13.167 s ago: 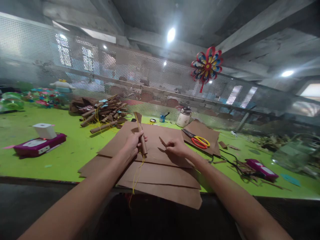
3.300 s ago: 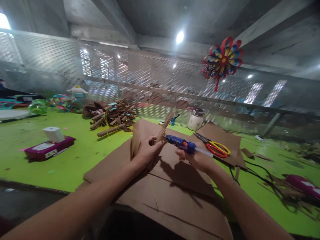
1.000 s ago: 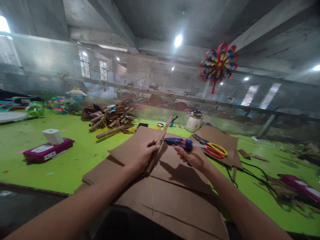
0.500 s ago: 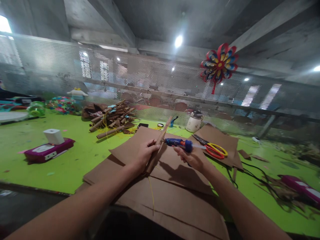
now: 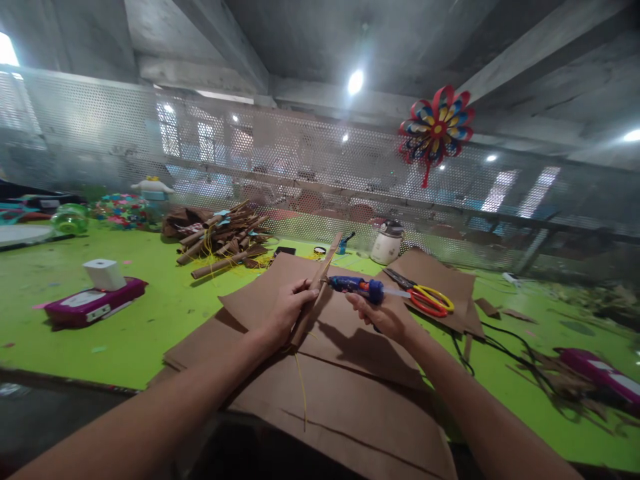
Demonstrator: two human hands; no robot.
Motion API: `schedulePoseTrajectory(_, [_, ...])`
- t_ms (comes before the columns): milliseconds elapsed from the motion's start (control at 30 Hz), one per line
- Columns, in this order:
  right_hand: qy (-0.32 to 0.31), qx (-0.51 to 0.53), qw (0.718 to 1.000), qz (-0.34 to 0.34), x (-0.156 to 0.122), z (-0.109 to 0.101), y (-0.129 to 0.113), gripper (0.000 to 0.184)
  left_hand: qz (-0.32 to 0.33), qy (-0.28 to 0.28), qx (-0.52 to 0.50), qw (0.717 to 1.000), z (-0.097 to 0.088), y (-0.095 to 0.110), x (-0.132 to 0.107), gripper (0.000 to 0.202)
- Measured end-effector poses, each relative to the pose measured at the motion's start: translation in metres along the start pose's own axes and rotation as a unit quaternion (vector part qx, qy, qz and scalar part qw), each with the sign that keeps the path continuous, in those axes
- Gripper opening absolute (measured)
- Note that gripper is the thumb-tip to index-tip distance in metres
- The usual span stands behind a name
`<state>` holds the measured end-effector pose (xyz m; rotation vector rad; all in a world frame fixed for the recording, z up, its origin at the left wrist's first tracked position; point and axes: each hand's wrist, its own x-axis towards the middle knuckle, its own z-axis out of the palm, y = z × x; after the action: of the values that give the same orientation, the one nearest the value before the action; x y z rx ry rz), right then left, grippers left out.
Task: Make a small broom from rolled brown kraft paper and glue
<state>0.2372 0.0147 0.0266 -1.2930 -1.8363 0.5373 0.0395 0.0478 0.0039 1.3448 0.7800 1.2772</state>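
A person's left hand (image 5: 286,313) closes around the lower half of a brown paper roll (image 5: 327,262), fingers (image 5: 300,291) curled and pressed together against it. The roll's long axis slants up and away from the palm, its top end standing clear above the fingertips. The right hand (image 5: 387,317), fingers wrapped tight on the grip, holds a blue glue gun (image 5: 356,287) almost level. The nozzle points towards the left hand and meets the roll just beyond the left fingertips, nearly square to the roll's length. The two hands sit close together, the left plainly the nearer to the roll, the right reaching it only through the gun's tip. A yellow string (image 5: 301,383) trails down from below the left palm towards the near edge. Under both wrists lie overlapping brown paper sheets (image 5: 360,393) on a green table (image 5: 150,313). Red-and-yellow scissors (image 5: 425,297) rest just beyond the right knuckles, and a black cord (image 5: 480,341) runs off past the right forearm. Well beyond the left fingers is a pile of finished rolls (image 5: 220,239); a pink case (image 5: 95,303) sits far out on the left hand's outer side. The space above the roll's top end and between the forearms is open.
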Motion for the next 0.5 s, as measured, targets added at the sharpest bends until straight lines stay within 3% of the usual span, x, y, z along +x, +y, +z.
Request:
schedulePoseTrajectory(233, [-0.031, 0.012, 0.999, 0.021, -0.002, -0.001, -0.003, 0.044, -0.008, 0.0, -0.034, 0.999, 0.0, 0.002, 0.001, 0.019])
schedulePoseTrajectory(400, [-0.007, -0.04, 0.999, 0.002, 0.0, -0.003, -0.002, 0.042, -0.047, 0.032, -0.059, 0.997, 0.001, 0.009, -0.001, 0.024])
schedulePoseTrajectory(500, [0.043, -0.101, 0.993, -0.041, 0.001, -0.006, -0.002, 0.039, -0.055, 0.032, -0.055, 0.996, -0.001, 0.007, 0.0, 0.025])
